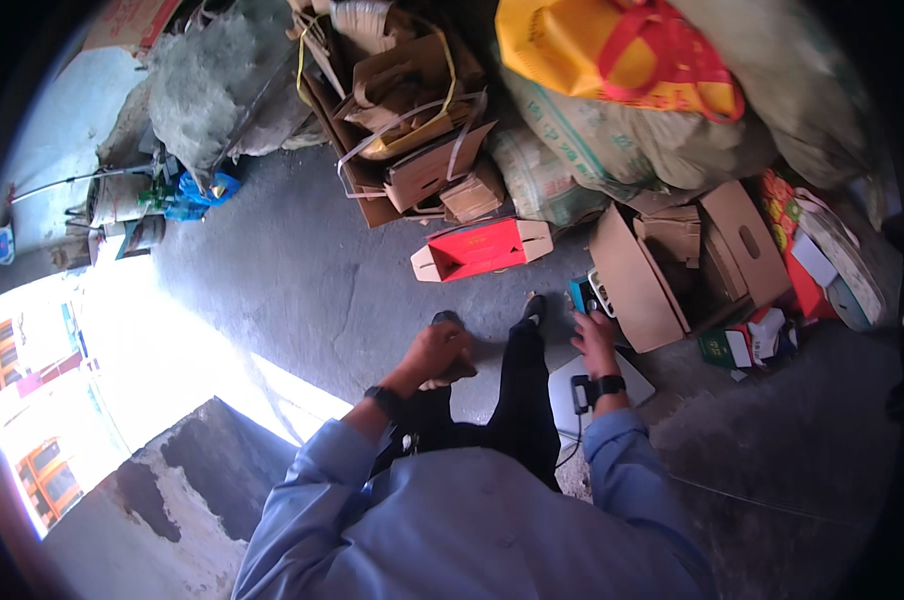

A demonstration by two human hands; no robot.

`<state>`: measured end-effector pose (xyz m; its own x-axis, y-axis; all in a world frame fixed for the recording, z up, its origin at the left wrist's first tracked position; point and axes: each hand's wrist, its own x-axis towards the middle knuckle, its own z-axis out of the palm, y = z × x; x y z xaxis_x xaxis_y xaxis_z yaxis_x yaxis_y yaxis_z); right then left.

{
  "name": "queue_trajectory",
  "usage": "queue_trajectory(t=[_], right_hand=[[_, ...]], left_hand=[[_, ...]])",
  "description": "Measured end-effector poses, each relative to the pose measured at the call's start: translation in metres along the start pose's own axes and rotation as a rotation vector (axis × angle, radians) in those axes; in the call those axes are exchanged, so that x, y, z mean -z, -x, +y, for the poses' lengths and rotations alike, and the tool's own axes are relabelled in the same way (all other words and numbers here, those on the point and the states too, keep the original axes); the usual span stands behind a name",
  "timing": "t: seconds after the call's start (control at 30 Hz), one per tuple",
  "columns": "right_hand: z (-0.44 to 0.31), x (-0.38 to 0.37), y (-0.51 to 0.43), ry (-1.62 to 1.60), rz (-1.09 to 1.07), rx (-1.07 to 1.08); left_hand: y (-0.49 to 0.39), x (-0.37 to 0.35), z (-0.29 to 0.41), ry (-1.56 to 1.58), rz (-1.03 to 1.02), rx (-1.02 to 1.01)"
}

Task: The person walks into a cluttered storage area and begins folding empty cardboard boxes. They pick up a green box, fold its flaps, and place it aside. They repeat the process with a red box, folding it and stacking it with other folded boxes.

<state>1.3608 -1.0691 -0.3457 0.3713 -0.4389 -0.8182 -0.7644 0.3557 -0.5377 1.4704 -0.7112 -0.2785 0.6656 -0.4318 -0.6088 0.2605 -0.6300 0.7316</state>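
My left hand (438,352) is above my leg with its fingers curled. A dark brown patch shows under the fingers, and I cannot tell whether it is a held thing or the shaded side of the hand. My right hand (596,341) has its fingers apart, with nothing visible in it. Just beyond it are a small teal box (578,294) and a large open cardboard box (636,289) with folded cardboard inside. On the floor ahead of my feet lies an open red carton (482,249) with pale end flaps.
A flat pale panel (636,382) lies beneath my right wrist. Farther off stands a big carton (373,199) packed with flattened cardboard. Stuffed woven sacks (549,195) bear a yellow bag (564,49) with red handles. A low wall (216,450) is at left, by a bright doorway.
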Motion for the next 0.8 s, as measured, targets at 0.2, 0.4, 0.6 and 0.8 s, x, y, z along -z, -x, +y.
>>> queue_trajectory(t=[0.2, 0.4, 0.6, 0.8], right_hand=[[0.041, -0.156, -0.08, -0.057, -0.184, -0.184], [0.095, -0.259, -0.191, -0.281, -0.159, -0.356], [0.14, -0.286, -0.265, -0.683, -0.114, -0.435], [0.185, -0.275, -0.289, -0.618, -0.118, -0.286]], left_hand=[[0.041, 0.013, -0.114, 0.334, 0.13, 0.243], [0.062, -0.018, -0.173, 0.298, 0.224, 0.452], [0.063, -0.047, -0.202, 0.372, 0.169, 0.513], [0.047, -0.039, -0.197, 0.387, 0.124, 0.46]])
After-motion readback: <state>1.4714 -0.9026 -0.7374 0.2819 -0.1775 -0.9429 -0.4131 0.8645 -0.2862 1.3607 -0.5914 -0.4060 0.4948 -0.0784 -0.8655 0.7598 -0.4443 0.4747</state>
